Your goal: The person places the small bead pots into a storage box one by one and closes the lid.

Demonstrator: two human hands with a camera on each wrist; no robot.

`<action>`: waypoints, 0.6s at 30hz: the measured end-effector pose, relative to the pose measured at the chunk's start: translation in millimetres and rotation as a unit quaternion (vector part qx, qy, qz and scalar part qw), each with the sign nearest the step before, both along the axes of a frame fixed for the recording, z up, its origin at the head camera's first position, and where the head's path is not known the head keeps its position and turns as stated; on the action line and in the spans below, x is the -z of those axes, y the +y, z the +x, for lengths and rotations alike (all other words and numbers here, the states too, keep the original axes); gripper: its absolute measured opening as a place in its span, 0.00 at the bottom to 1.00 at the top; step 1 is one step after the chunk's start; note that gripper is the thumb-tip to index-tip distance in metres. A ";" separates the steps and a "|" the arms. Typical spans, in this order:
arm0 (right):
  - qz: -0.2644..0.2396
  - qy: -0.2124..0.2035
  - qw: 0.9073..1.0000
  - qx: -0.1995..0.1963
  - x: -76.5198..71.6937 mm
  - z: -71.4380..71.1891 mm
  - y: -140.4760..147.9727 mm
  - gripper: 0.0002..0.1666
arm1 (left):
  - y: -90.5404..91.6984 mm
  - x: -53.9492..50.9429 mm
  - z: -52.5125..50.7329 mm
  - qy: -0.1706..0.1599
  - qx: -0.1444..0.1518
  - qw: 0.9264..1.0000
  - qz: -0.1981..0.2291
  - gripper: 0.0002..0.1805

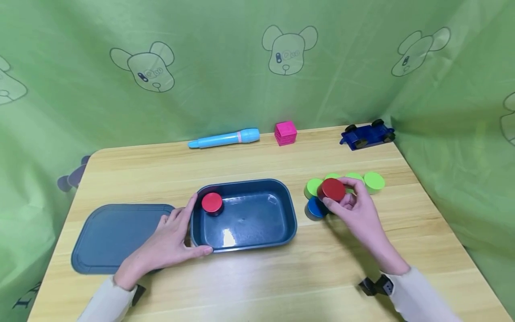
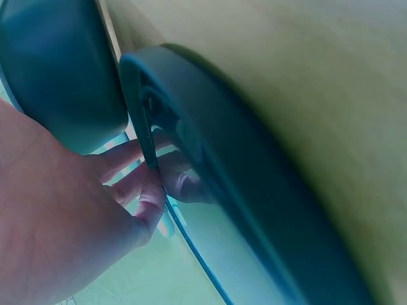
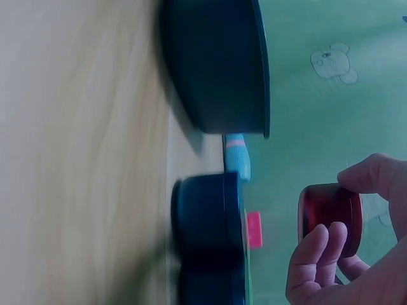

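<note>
With my right hand point(image 1: 359, 215) I am pinching a red disc point(image 1: 333, 189) between thumb and fingers, and I am holding it up off the table point(image 1: 257, 286), to the right of the open box point(image 1: 246, 220). My left hand point(image 1: 168, 239) is spreading its fingers round the box's near left corner: the fingers are touching the left side and the thumb is lying along the near edge, with no curled grip there. A second red disc point(image 1: 212, 202) is sitting inside the box, at its left end.

Right of the box, a blue disc point(image 1: 316, 207) is standing just below my raised red one, and four green discs point(image 1: 374, 181) are standing behind it, partly hidden by my hand. Left of the box, a flat lid point(image 1: 120, 230) is lying on the table, partly under my left hand. Behind the box, a light-blue pen point(image 1: 225, 139) and a pink cube point(image 1: 285, 133) are resting; a blue toy car point(image 1: 368, 135) is lying behind it, farther right.
</note>
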State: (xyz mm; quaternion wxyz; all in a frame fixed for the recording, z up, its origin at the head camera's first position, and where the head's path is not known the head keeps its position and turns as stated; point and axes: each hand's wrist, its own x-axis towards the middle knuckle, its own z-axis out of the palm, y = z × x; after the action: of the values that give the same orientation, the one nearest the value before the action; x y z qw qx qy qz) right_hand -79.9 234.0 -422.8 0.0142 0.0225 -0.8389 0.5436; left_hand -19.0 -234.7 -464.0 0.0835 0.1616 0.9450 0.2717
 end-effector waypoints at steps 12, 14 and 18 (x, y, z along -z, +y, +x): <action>-0.019 -0.035 0.999 -0.020 -8.6 -13.1 -36.4 0.39 | -0.6 1.9 -0.6 -0.005 0.001 1.000 0.001 0.75; -0.019 -0.036 0.999 -0.028 -10.4 -14.7 -42.7 0.39 | -0.7 1.5 0.0 -0.005 0.000 1.000 0.002 0.75; -0.011 -0.028 0.999 -0.045 -11.3 -17.3 -55.2 0.39 | -0.6 2.1 1.4 -0.001 0.000 1.000 0.004 0.75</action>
State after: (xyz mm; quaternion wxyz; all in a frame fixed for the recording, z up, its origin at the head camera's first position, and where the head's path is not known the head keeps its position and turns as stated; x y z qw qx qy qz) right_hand -97.2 178.8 -411.4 -0.0336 0.0451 -0.8313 0.5530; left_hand -17.6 -235.3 -466.0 0.0835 0.1615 0.9440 0.2755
